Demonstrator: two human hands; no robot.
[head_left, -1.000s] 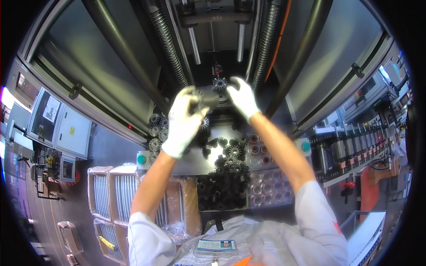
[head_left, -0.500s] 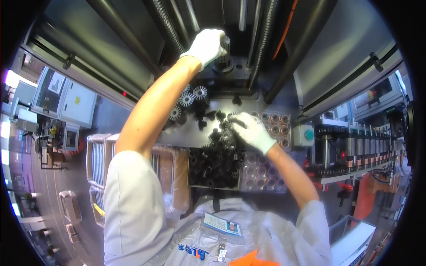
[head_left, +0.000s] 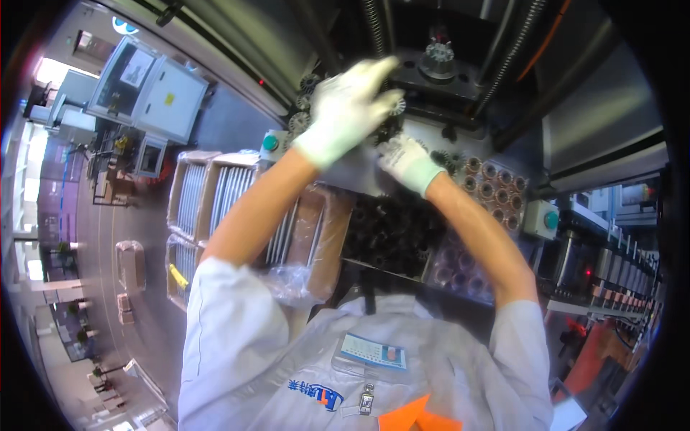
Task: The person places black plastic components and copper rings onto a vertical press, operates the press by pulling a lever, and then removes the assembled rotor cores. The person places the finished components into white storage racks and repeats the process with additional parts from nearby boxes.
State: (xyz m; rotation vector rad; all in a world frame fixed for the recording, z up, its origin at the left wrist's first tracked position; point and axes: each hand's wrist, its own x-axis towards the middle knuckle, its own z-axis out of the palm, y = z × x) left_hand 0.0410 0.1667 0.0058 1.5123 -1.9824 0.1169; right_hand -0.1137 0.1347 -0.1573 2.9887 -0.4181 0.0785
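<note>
My left hand (head_left: 350, 111), in a white glove, is raised over the left part of the metal worktop (head_left: 352, 171). Its fingers are stretched and apart, smeared by motion, with nothing seen in them. A slotted metal core (head_left: 438, 57) sits upright on the round fixture of the press, right of that hand and apart from it. My right hand (head_left: 408, 159), also gloved, is low over the worktop with its fingers curled; what they hold, if anything, is hidden. Pale-faced toothed cores (head_left: 298, 123) lie beyond my left wrist. Dark toothed cores (head_left: 388, 233) are heaped nearer me.
Copper-coloured rings (head_left: 496, 188) stand in rows at the right, beside a green-button box (head_left: 540, 219). Another green button (head_left: 270, 142) is at the left. Cartons of metal rods (head_left: 233, 190) stand left of the worktop. Press columns and a coiled hose (head_left: 514, 54) rise at the back.
My left hand has left the core at the press fixture, come back toward me and opened. My right hand has moved left, away from the copper-coloured rings. The whole view has shifted and turned.
</note>
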